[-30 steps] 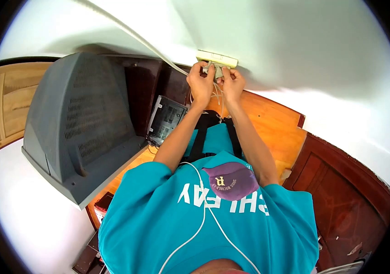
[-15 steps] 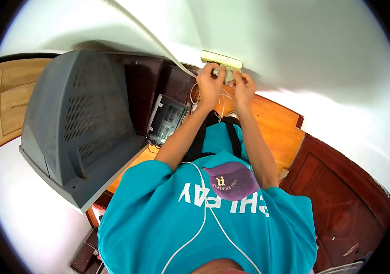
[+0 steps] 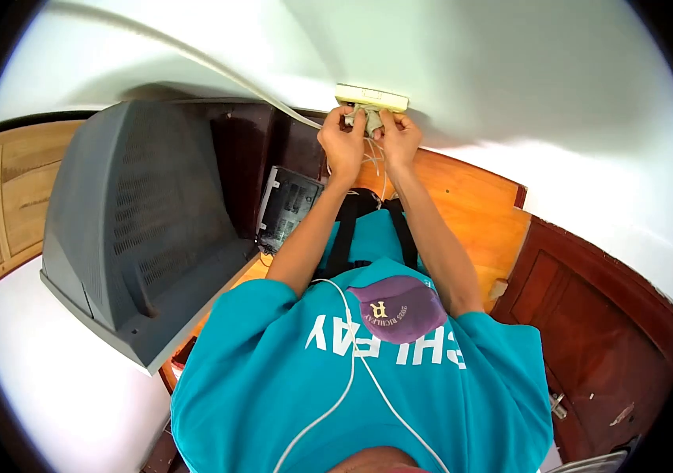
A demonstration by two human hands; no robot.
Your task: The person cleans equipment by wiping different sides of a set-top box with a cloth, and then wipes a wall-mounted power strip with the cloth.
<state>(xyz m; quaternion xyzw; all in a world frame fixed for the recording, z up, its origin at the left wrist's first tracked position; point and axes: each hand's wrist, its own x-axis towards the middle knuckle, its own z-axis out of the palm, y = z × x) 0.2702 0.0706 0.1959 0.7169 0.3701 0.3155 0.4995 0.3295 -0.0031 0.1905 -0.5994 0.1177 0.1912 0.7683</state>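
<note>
Just below a cream wall box (image 3: 372, 97), a crumpled greyish-green cloth (image 3: 372, 122) is pinched between both hands. My left hand (image 3: 343, 143) grips its left side with thumb and fingers. On the other side my right hand (image 3: 399, 140) closes on the cloth's right edge. Thin white cables (image 3: 375, 158) hang beneath the hands. A thick pale cable (image 3: 226, 72) runs along the wall to a spot beside my left hand. Whatever lies behind the cloth is hidden.
A large grey television (image 3: 143, 213) stands at the left, its vented back facing me. Beside it a dark box-shaped device (image 3: 287, 206) leans near dark wooden furniture (image 3: 246, 154). A red-brown door (image 3: 589, 315) is at the right, above the orange wooden floor (image 3: 470, 197).
Since the last frame the view has shifted a little, so the wall box and both hands appear slightly further left. Both hands stay on the cloth.
</note>
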